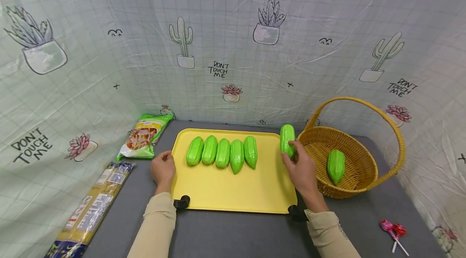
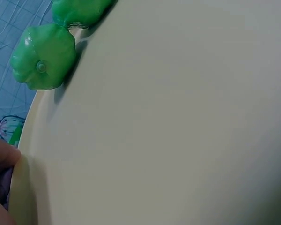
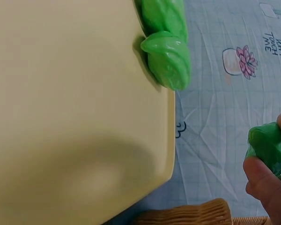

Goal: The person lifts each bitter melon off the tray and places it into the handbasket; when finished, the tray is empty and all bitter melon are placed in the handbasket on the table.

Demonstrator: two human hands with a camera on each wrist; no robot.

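Note:
My right hand [image 1: 301,167] pinches a ridged green fruit [image 1: 287,138] between thumb and fingers, above the right end of a yellow tray [image 1: 218,193]. In the right wrist view this fruit [image 3: 270,145] shows end-on, partly hidden by the fingers. Several like it lie side by side in a row on the tray, the rightmost a pointed green fruit [image 1: 250,152]. Beside the tray's left rim is my left hand [image 1: 163,169], fingers loosely curled and gripping nothing visible. One fingertip looks to touch the rim in the left wrist view.
To the right of the tray stands a wicker basket [image 1: 316,149] with a tall handle and one green fruit [image 1: 335,166] inside. Two wrapped lollipops [image 1: 392,229] lie near the right front. A green food bag [image 1: 145,136] and a long noodle packet [image 1: 94,209] lie on the left.

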